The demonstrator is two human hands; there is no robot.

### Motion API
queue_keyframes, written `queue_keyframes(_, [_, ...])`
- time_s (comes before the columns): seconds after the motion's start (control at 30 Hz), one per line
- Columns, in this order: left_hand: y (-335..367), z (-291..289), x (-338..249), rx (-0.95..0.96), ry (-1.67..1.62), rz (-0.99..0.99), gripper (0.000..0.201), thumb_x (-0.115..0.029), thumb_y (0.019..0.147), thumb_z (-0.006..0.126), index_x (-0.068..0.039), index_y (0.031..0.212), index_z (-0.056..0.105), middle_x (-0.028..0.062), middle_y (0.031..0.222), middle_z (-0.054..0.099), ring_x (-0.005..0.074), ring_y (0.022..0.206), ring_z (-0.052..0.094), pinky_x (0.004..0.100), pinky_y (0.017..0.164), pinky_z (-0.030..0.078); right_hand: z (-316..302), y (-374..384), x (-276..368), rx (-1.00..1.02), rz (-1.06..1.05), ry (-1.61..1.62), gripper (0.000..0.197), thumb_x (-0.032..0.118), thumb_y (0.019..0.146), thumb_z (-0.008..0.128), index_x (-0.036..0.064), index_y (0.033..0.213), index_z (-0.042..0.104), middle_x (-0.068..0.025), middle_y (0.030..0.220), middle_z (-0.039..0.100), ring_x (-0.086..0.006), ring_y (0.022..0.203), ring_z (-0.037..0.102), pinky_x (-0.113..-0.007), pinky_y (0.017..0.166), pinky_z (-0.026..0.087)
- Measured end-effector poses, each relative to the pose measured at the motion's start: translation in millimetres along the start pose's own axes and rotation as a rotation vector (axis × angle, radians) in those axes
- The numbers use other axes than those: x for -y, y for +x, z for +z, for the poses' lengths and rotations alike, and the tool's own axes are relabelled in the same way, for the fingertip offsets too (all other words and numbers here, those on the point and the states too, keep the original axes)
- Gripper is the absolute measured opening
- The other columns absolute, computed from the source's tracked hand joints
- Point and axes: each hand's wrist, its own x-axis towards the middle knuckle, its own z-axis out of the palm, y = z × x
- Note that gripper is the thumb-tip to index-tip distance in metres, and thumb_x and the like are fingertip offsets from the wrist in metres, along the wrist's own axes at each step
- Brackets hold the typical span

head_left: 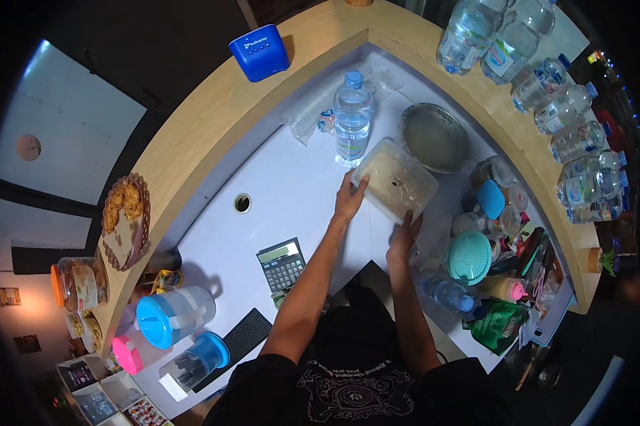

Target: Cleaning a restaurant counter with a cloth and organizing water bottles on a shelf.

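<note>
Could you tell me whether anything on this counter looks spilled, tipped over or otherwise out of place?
Nothing looks spilled or damaged. One small water bottle lies on its side at the crowded right end of the counter. Both hands, left hand and right hand, grip a lidded clear container.

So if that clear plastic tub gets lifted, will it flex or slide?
The clear tub looks thin-walled, so it may flex a little. Both the left hand and right hand touch its edges, suggesting some bulk. On the smooth white counter it would probably slide easily.

We saw a green foil pouch (501, 324) lying at the table's right end, a blue-banded label on the water bottle (352, 113) standing centre-back, and the calculator's (282, 264) pale greenish screen near the left forearm.
</note>
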Motion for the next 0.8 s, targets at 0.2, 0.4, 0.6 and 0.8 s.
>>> queue_keyframes(0.2, [-17.8, 2.5, -8.7, -0.045, -0.036, 0.053, 0.056, -0.044, 0.098, 0.065, -0.010, 0.141, 0.054, 0.0123, 0.105, 0.071, 0.0177, 0.091, 0.064, 0.0340, 0.084, 0.051, -7.3, -11.2, 8.7, -0.052, -0.055, -0.070, 0.052, 0.023, 0.110, 0.038, -0.0047, 0.153, 0.031, -0.0223, 0.154, 0.038, -0.0325, 0.140, 0.042, -0.040, 0.117, 0.028])
queue_keyframes(0.4, [-33.6, 22.8, -0.8, -0.087, -0.090, 0.122, 0.048, -0.039, 0.099, 0.065, -0.010, 0.137, 0.058, 0.0095, 0.110, 0.070, 0.0153, 0.092, 0.061, 0.0312, 0.084, 0.050, -11.3, -13.0, 13.7, -0.178, 0.024, 0.060, 0.052, 0.024, 0.110, 0.037, -0.0032, 0.154, 0.029, -0.0236, 0.153, 0.039, -0.0337, 0.136, 0.045, -0.041, 0.114, 0.034])
queue_keyframes(0.6, [-49.8, 44.5, -6.3, -0.045, -0.151, 0.123, 0.048, -0.034, 0.098, 0.069, -0.009, 0.136, 0.057, 0.0092, 0.110, 0.070, 0.0158, 0.093, 0.062, 0.0314, 0.083, 0.051, -42.0, 14.8, -29.6, -0.329, 0.046, -0.030, 0.057, 0.034, 0.110, 0.039, -0.0033, 0.152, 0.031, -0.0248, 0.148, 0.044, -0.0347, 0.128, 0.052, -0.042, 0.110, 0.040])
queue_keyframes(0.8, [-60.0, 31.0, 0.4, -0.013, -0.156, 0.129, 0.054, -0.037, 0.101, 0.065, -0.009, 0.145, 0.051, 0.0107, 0.126, 0.066, 0.0186, 0.116, 0.059, 0.0342, 0.100, 0.047, -22.1, -10.0, 3.6, -0.353, 0.163, -0.134, 0.062, 0.042, 0.106, 0.046, -0.0026, 0.148, 0.035, -0.0246, 0.142, 0.050, -0.0335, 0.123, 0.055, -0.041, 0.107, 0.043])
